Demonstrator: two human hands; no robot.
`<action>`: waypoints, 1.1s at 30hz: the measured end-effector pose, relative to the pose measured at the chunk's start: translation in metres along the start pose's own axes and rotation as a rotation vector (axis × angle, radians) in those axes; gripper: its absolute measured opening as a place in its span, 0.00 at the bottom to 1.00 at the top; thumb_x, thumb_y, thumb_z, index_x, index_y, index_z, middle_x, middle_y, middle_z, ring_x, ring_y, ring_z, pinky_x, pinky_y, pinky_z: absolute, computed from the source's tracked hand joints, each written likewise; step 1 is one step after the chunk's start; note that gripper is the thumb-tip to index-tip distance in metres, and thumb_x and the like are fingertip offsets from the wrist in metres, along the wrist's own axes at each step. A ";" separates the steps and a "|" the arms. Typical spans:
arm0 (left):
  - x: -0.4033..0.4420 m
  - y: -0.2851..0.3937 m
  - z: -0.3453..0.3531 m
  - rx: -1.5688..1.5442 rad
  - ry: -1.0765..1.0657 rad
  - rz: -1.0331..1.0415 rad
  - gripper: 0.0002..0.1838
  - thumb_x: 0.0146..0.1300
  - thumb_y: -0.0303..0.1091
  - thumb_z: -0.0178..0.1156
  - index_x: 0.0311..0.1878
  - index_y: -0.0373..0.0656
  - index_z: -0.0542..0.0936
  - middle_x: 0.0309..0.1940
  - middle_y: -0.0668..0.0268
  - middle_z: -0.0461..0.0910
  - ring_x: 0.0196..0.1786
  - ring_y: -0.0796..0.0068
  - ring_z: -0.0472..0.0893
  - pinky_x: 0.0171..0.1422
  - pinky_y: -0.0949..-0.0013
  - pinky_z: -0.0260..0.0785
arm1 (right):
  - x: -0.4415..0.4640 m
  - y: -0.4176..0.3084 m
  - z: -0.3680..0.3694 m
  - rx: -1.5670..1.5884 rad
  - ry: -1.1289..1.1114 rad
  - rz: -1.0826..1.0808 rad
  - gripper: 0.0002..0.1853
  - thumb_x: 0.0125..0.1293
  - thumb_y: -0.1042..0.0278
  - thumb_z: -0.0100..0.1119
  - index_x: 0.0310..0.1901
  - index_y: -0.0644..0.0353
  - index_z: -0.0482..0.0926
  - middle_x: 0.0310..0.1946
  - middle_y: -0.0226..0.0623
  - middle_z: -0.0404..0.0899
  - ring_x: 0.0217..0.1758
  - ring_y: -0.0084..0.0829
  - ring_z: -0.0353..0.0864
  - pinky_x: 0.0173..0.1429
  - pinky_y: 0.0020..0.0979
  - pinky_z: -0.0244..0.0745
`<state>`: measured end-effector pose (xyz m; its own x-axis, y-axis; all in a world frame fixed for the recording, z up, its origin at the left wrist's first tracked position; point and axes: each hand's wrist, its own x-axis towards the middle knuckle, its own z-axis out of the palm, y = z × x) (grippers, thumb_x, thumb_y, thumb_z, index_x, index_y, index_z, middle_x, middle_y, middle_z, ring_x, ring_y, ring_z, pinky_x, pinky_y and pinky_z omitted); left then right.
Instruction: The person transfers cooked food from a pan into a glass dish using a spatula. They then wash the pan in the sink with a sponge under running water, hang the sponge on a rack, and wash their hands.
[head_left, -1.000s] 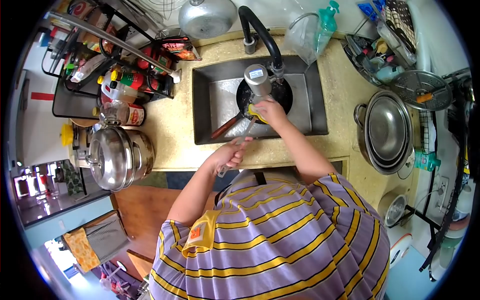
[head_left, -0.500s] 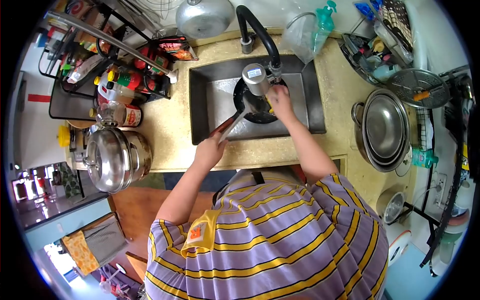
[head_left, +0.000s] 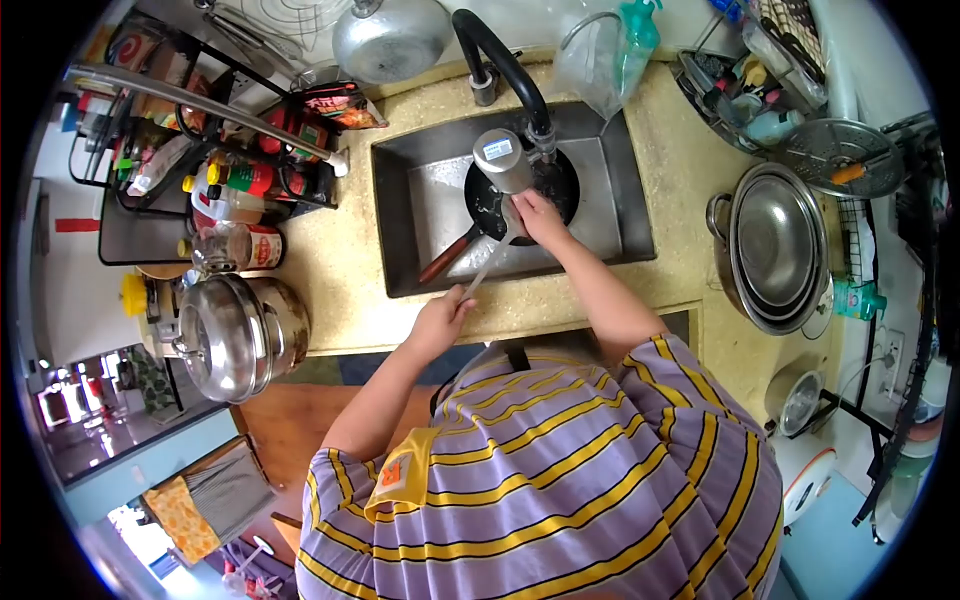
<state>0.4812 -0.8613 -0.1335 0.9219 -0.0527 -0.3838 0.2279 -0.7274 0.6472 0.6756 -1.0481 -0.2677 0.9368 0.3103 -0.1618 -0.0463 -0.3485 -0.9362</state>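
Utensil held two-handed over a pan in the sink

Left hand (head_left: 437, 323): closed, gripping the near end of one long, pale utensil (head_left: 485, 272). Right hand (head_left: 541, 219): fingers bent and closed about the utensil's far end. Whether anything lies between those fingers and the utensil cannot be told; the type of utensil is also unclear, its far end being partly covered.

Position: the utensil slants from the left hand, across the front edge of the sink (head_left: 411, 200), to above the pan (head_left: 562, 200).

Handling (judged): light and stiff, thin enough for one hand. Probably slippery if wet; not likely fragile. Best hold appears to be the near end, where the left hand has it, with a second hold farther along for steadiness. The pan is probably the heavier piece; its brown handle (head_left: 449, 256), pointing to the near left, is the natural place to grasp it.

Count, outward from the hands:
- Hands: two. Utensil: one. Pan: one, dark, inside the sink, pale specks on its surface.
- Faucet (head_left: 522, 88): one, black and arched. Metal cylinder (head_left: 504, 163): one, at the faucet's outlet, above the pan.
- Left counter: one lidded pot (head_left: 225, 338); at least three bottles (head_left: 262, 247) beyond it.
- Behind the sink: one green pump bottle (head_left: 638, 45), one clear plastic bag (head_left: 588, 80) beside it.
- Right counter: one stack of metal bowls (head_left: 775, 245), at least two nested; exact number not readable. One strainer (head_left: 825, 165) just behind.
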 end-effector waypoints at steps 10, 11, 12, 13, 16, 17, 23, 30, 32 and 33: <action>0.012 -0.011 0.018 -0.157 0.068 -0.009 0.13 0.73 0.38 0.56 0.39 0.36 0.71 0.23 0.49 0.73 0.26 0.55 0.73 0.35 0.61 0.67 | -0.019 -0.016 0.020 -0.148 0.022 -0.187 0.12 0.73 0.66 0.51 0.53 0.56 0.79 0.60 0.42 0.77 0.64 0.47 0.73 0.64 0.41 0.69; 0.009 -0.006 0.016 -0.147 0.058 -0.013 0.13 0.73 0.38 0.56 0.39 0.36 0.71 0.23 0.49 0.73 0.26 0.56 0.72 0.35 0.61 0.67 | -0.003 -0.007 0.015 -0.065 -0.022 0.005 0.12 0.73 0.65 0.50 0.53 0.57 0.79 0.58 0.43 0.77 0.62 0.48 0.75 0.62 0.42 0.71; 0.006 -0.001 0.012 -0.136 0.050 -0.016 0.13 0.73 0.38 0.56 0.39 0.36 0.71 0.23 0.49 0.72 0.26 0.57 0.72 0.35 0.61 0.67 | 0.007 -0.011 0.003 0.005 -0.005 0.074 0.13 0.74 0.63 0.48 0.52 0.58 0.77 0.52 0.47 0.79 0.53 0.51 0.78 0.55 0.45 0.73; 0.005 0.001 0.008 -0.122 0.041 -0.016 0.14 0.73 0.38 0.55 0.38 0.36 0.71 0.23 0.49 0.72 0.25 0.58 0.72 0.35 0.61 0.67 | 0.009 -0.005 0.005 0.014 0.012 0.042 0.13 0.73 0.64 0.48 0.52 0.58 0.77 0.52 0.46 0.79 0.55 0.51 0.77 0.57 0.44 0.72; 0.010 -0.010 0.011 -0.174 0.058 -0.025 0.14 0.73 0.39 0.55 0.38 0.36 0.72 0.21 0.55 0.72 0.25 0.65 0.71 0.34 0.63 0.67 | -0.012 -0.011 0.018 0.019 0.096 -0.234 0.12 0.69 0.71 0.52 0.52 0.56 0.78 0.55 0.41 0.79 0.62 0.48 0.74 0.63 0.42 0.69; 0.012 -0.014 0.014 -0.227 0.065 -0.044 0.14 0.74 0.39 0.55 0.38 0.36 0.72 0.21 0.58 0.71 0.25 0.68 0.71 0.34 0.64 0.67 | -0.028 -0.019 0.029 0.043 0.122 -0.375 0.13 0.67 0.74 0.54 0.51 0.54 0.79 0.56 0.39 0.80 0.66 0.46 0.72 0.65 0.41 0.67; 0.026 -0.032 0.026 -0.608 0.085 -0.106 0.12 0.74 0.40 0.55 0.41 0.40 0.73 0.29 0.72 0.71 0.31 0.82 0.68 0.36 0.72 0.65 | -0.081 -0.059 0.058 0.004 -0.266 -0.638 0.13 0.63 0.80 0.55 0.47 0.57 0.81 0.57 0.39 0.79 0.73 0.51 0.65 0.77 0.48 0.54; 0.000 -0.012 0.007 -0.829 -0.044 -0.266 0.10 0.75 0.40 0.54 0.44 0.44 0.73 0.24 0.78 0.66 0.26 0.87 0.63 0.29 0.77 0.57 | -0.040 -0.056 0.028 -0.394 -0.228 -0.640 0.17 0.65 0.78 0.52 0.53 0.51 0.81 0.63 0.34 0.77 0.74 0.43 0.65 0.78 0.56 0.48; 0.000 -0.031 0.019 -0.829 0.005 -0.229 0.10 0.75 0.41 0.54 0.43 0.45 0.72 0.23 0.78 0.66 0.25 0.87 0.63 0.27 0.77 0.57 | -0.048 -0.058 0.042 -0.446 -0.258 -0.653 0.17 0.65 0.79 0.52 0.53 0.51 0.81 0.62 0.34 0.78 0.75 0.42 0.65 0.79 0.56 0.46; 0.000 -0.039 0.023 -0.830 0.031 -0.212 0.10 0.75 0.41 0.54 0.42 0.45 0.72 0.23 0.78 0.65 0.24 0.87 0.63 0.27 0.77 0.56 | -0.056 -0.061 0.051 -0.473 -0.274 -0.660 0.18 0.64 0.80 0.52 0.53 0.50 0.80 0.61 0.34 0.78 0.75 0.42 0.64 0.79 0.56 0.45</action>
<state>0.4655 -0.8492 -0.1739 0.8395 0.0549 -0.5406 0.5406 0.0168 0.8411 0.6086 -0.9991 -0.2174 0.6014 0.7608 0.2438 0.6855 -0.3347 -0.6466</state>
